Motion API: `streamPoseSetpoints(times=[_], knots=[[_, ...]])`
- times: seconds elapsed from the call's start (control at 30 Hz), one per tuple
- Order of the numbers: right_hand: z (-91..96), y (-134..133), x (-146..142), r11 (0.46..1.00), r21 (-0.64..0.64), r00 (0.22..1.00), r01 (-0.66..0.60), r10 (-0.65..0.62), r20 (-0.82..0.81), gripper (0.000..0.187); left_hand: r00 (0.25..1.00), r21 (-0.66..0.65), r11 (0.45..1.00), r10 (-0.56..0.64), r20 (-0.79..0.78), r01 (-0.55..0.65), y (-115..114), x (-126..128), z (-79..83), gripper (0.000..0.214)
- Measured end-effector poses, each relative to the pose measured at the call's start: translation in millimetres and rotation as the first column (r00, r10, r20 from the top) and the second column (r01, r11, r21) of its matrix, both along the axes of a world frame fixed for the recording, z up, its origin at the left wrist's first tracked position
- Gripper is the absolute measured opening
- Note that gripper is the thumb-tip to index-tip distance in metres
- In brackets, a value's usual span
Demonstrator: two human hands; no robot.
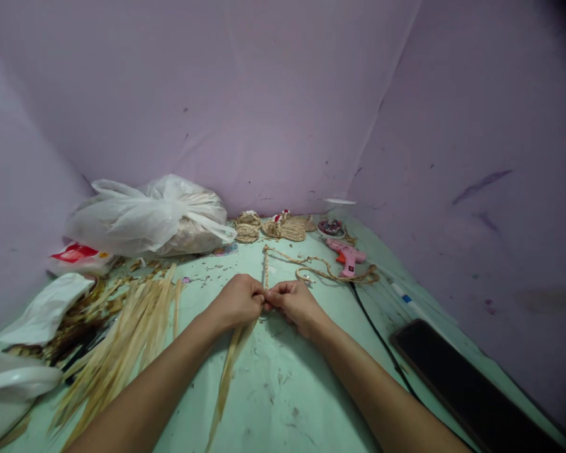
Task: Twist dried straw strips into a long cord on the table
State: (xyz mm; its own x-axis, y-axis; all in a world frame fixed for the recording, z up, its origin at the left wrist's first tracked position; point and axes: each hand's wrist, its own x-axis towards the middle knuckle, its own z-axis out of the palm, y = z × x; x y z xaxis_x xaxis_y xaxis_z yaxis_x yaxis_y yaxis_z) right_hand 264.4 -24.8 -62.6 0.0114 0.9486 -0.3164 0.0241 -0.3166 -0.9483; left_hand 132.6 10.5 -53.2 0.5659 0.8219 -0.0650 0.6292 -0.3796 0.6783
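**Where Two Hands Meet on a Straw Braid**

Where the pale green table [283, 402] lies nearest the camera, loose strips [229, 371] of dried straw trail back from the hands toward the body. The left hand [238, 302] and right hand [295, 302] are both closed, knuckles up, and touch each other at mid-table. Both pinch the near end of a braided cord [266, 264], which runs straight away from them and then curls off to the right. Left of the forearms lies a fanned pile of straw [132, 327]. To their right a black cable [377, 333] runs beside a dark flat slab [462, 384]. Farther off, a pink glue gun [346, 256] sits by the cord's far loops. Beyond it are small woven pieces [283, 228] and a stuffed white plastic bag [155, 217] against the purple cloth wall [283, 94].
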Motion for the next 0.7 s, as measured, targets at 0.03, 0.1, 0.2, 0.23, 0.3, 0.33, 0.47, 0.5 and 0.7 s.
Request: streamPoseSetpoints(times=[0.03,0.1,0.2,0.23,0.3,0.33,0.47,0.5,0.7], knots=[[-1.3,0,-1,1.0,0.005,1.0,0.016,-0.016,-0.009,0.013,0.999,0.036,0.999,0.011,-0.04,-0.01,-1,0,-0.3,0.024],[-5.4,1,-3,0.998,0.034,0.999,0.052,-0.051,-0.013,0.01,0.993,0.075,0.997,0.038,-0.111,-0.03,-4,1,-0.2,0.023],[-11.9,3,-6,0.994,0.08,0.997,0.08,-0.079,-0.019,0.006,0.98,0.098,0.994,0.062,-0.189,-0.044,-7,2,2.9,0.022],[-13.2,3,-6,0.993,0.086,0.996,0.086,-0.084,-0.019,0.005,0.973,0.109,0.993,0.072,-0.218,-0.049,-9,2,4.9,0.022],[-13.6,3,-6,0.992,0.084,0.995,0.098,-0.096,-0.022,0.004,0.954,0.148,0.987,0.1,-0.282,-0.059,-12,5,10.3,0.021],[-12.7,3,-6,0.992,0.079,0.995,0.099,-0.097,-0.03,0.004,0.942,0.175,0.983,0.115,-0.315,-0.062,-14,6,13.3,0.022],[-5.3,0,-5,0.996,0.063,0.995,0.064,-0.059,-0.079,0.005,0.891,0.288,0.957,0.166,-0.422,-0.042,-24,11,21.9,0.024],[-3.5,0,-5,0.997,0.053,0.995,0.06,-0.056,-0.086,0.006,0.883,0.302,0.953,0.17,-0.439,-0.033,-25,12,22.4,0.024],[-0.9,0,-5,0.996,-0.028,0.993,0.087,-0.088,-0.073,0.004,0.884,0.211,0.977,0.093,-0.457,0.007,-19,4,25.9,0.024]])
